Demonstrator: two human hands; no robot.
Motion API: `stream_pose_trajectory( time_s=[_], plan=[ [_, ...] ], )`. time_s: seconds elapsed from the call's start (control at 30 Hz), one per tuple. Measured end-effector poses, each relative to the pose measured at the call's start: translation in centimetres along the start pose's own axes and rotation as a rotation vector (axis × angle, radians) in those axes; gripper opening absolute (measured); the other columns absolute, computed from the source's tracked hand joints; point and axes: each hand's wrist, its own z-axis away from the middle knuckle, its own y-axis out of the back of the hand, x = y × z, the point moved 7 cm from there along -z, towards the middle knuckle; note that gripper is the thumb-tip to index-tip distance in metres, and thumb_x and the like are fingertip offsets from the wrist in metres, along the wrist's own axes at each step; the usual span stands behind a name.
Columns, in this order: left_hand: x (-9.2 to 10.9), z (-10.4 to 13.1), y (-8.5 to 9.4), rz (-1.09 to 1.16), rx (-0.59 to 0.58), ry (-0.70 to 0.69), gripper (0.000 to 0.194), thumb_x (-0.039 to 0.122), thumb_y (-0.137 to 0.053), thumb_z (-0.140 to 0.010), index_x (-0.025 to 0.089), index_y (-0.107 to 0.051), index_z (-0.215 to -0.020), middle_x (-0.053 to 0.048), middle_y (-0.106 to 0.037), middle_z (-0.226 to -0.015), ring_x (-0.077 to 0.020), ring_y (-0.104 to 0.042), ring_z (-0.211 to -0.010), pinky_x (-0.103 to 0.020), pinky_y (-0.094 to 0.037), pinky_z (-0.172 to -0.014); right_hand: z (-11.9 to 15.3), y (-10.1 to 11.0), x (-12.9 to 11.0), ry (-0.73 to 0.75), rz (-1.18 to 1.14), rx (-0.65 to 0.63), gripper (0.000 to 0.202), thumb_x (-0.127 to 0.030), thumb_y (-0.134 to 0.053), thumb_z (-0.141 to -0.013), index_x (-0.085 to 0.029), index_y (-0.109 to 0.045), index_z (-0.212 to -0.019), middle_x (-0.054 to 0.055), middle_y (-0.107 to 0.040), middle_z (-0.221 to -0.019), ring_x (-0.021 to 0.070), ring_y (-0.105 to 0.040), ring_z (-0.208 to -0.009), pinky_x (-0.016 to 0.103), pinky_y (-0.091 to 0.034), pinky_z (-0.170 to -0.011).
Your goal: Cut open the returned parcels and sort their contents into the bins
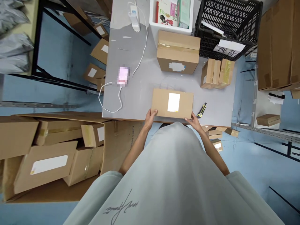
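Lower left: large open brown cardboard carton (117,143) packed with smaller brown boxes (53,149). Left of upper centre: blurred pink rectangular object (123,76) on the grey tabletop (138,97). Mid-frame: left hand (150,119) gripping the near left corner of a flat brown cardboard box (160,101) with white label (173,102); right hand (194,122) gripping its near right corner. Just right, yellow-and-black box cutter (202,110). Upper right: black plastic lattice crate (225,14).

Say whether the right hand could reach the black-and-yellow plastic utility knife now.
Likely yes: the knife lies unobstructed beside the right hand, though that hand must first release the brown, rectangular cardboard box it holds.
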Motion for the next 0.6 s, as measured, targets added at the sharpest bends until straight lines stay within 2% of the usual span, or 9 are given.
stream_pose_trajectory(
  time_s=[0.1, 0.2, 0.33, 0.47, 0.6],
  plan=[
    [0.6, 0.9, 0.2, 0.015, -0.038, -0.039, 0.073, 0.061, -0.082, -0.089, 0.02, -0.075, -0.15, -0.019, -0.075, -0.16, -0.0376, -0.067, -0.159, -0.057, -0.048, -0.141, 0.1, 0.3, -0.9, 0.027, 0.017, -0.008, 0.123, -0.084, -0.092, -0.081, -0.025, -0.05, -0.181, 0.014, -0.068, -0.173, 0.0363, -0.062, -0.164, 0.058, -0.042, -0.145],
    [1.8, 2.2, 0.6, 0.01, -0.053, -0.098, 0.072, 0.061, -0.08, -0.09, 0.021, -0.076, -0.149, -0.016, -0.077, -0.158, -0.0379, -0.066, -0.159, -0.056, -0.046, -0.142, 0.0, 1.4, -1.7, 0.031, 0.081, 0.031, 0.124, -0.085, -0.09, -0.081, -0.026, -0.049, -0.183, 0.015, -0.067, -0.173, 0.0385, -0.064, -0.161, 0.06, -0.048, -0.141],
    [3.6, 4.2, 1.3, -0.058, -0.009, -0.201, 0.068, 0.069, -0.08, -0.093, 0.024, -0.08, -0.144, -0.014, -0.08, -0.147, -0.0381, -0.072, -0.144, -0.055, -0.055, -0.133, 0.0, 3.3, -3.5, 0.065, 0.268, 0.129, 0.102, -0.084, -0.074, -0.097, -0.03, -0.052, -0.181, 0.013, -0.072, -0.167, 0.0391, -0.072, -0.149, 0.062, -0.057, -0.131],
    [5.1, 5.1, 2.1, -0.189, 0.094, -0.307, 0.065, 0.077, -0.079, -0.096, 0.026, -0.085, -0.136, -0.011, -0.077, -0.128, -0.0313, -0.075, -0.121, -0.047, -0.063, -0.117, -0.8, 4.4, -5.1, 0.096, 0.454, 0.189, 0.081, -0.081, -0.061, -0.108, -0.027, -0.068, -0.167, 0.016, -0.083, -0.138, 0.037, -0.08, -0.116, 0.058, -0.064, -0.119],
    [5.6, 3.5, 2.4, -0.234, 0.122, -0.358, 0.068, 0.08, -0.078, -0.099, 0.025, -0.086, -0.137, -0.011, -0.072, -0.118, -0.0288, -0.073, -0.115, -0.046, -0.062, -0.116, -2.7, 4.2, -5.4, 0.144, 0.552, 0.212, 0.064, -0.073, -0.062, -0.109, -0.026, -0.079, -0.149, 0.013, -0.08, -0.114, 0.0327, -0.077, -0.099, 0.054, -0.066, -0.111]
  ],
)
